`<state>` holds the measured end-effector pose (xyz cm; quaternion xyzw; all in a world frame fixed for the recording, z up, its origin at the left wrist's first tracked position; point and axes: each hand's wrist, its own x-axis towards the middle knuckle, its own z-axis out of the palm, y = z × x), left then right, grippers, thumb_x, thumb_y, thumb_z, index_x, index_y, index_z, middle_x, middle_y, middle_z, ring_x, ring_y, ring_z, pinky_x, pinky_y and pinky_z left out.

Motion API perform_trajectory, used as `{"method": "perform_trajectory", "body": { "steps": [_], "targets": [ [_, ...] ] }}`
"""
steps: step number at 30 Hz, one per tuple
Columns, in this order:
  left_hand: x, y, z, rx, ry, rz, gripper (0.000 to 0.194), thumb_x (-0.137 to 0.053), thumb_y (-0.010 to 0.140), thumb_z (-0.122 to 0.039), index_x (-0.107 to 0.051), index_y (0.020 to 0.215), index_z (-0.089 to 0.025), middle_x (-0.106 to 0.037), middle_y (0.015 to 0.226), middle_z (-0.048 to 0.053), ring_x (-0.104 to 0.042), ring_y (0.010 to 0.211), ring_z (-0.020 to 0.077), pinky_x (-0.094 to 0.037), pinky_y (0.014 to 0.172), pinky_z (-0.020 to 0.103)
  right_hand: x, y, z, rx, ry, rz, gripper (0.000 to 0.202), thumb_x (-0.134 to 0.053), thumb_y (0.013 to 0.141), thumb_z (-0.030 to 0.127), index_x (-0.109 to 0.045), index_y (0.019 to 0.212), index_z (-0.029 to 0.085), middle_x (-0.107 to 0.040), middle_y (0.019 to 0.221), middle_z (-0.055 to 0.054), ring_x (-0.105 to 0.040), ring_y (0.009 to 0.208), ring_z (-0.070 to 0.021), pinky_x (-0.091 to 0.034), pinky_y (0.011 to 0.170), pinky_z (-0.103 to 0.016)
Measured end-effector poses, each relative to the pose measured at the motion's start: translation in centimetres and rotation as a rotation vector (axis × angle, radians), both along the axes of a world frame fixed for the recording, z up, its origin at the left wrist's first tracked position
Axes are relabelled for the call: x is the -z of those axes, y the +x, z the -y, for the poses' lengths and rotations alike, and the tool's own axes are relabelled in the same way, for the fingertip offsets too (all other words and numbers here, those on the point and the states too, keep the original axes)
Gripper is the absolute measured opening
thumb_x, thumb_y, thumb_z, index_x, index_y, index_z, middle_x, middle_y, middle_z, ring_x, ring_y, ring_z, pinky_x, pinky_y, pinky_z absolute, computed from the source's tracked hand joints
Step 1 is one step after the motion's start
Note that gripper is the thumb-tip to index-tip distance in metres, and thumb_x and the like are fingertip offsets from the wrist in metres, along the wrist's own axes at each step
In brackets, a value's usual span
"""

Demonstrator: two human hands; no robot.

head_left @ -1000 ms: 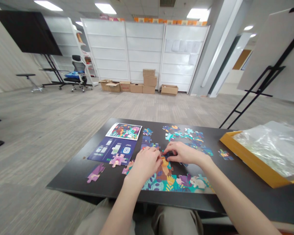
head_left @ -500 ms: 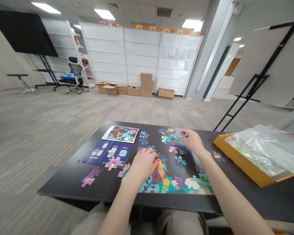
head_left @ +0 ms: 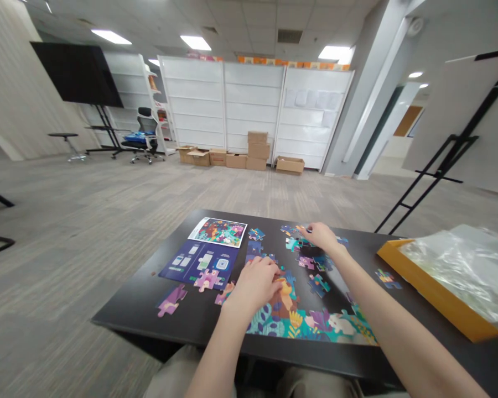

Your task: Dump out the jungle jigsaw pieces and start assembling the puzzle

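My left hand (head_left: 255, 284) lies on the partly joined jigsaw puzzle (head_left: 276, 326), its fingers stretched out flat and hiding some of the picture. Farther back, my right hand (head_left: 321, 237) pinches at an orange puzzle piece (head_left: 301, 229) among the loose ones. Close below it are a teal piece (head_left: 292, 244) and a purple piece (head_left: 306, 262). A blue and teal piece (head_left: 318, 284) rests just right of the joined part. On the left, a pink piece (head_left: 207, 279) overlaps the blue leaflet (head_left: 182, 272), and a purple piece (head_left: 172, 300) lies on the table.
A picture sheet (head_left: 219, 231) of the puzzle lies at the back left of the black table (head_left: 133, 304). An orange box (head_left: 435, 296) with clear plastic in it stands on the right, a loose piece (head_left: 387, 278) beside it. A stand (head_left: 440, 171) rises behind.
My right hand has moved left onto the orange piece at the back. My left hand stays on the puzzle. The whole view has swung slightly to the left.
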<state>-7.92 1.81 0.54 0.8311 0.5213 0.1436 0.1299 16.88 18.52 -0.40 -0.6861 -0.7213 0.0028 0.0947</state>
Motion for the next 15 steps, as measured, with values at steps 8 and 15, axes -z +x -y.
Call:
{"method": "perform_trajectory", "body": {
  "steps": [8,15],
  "targets": [
    [-0.2,-0.1,-0.1,0.013,-0.034,-0.015,0.025,-0.067,0.091,-0.030,-0.076,0.113,-0.023,-0.071,0.118,0.006,-0.061,0.113,0.0295,-0.052,0.099,0.045,0.0,-0.9,-2.9,0.100,-0.192,0.004,0.040,-0.069,0.083,0.052,-0.078,0.087,0.013,-0.077,0.092,-0.021,-0.074,0.091,-0.0319,-0.048,0.067,-0.032],
    [-0.1,-0.2,-0.1,0.024,-0.016,-0.023,0.025,-0.067,0.091,-0.031,-0.076,0.113,-0.024,-0.072,0.119,0.007,-0.062,0.113,0.0293,-0.052,0.099,0.044,0.6,-0.3,-2.6,0.091,0.023,-0.234,0.030,-0.073,0.081,0.038,-0.072,0.099,0.014,-0.078,0.101,-0.014,-0.072,0.093,-0.0260,-0.050,0.073,-0.030]
  ]
}}
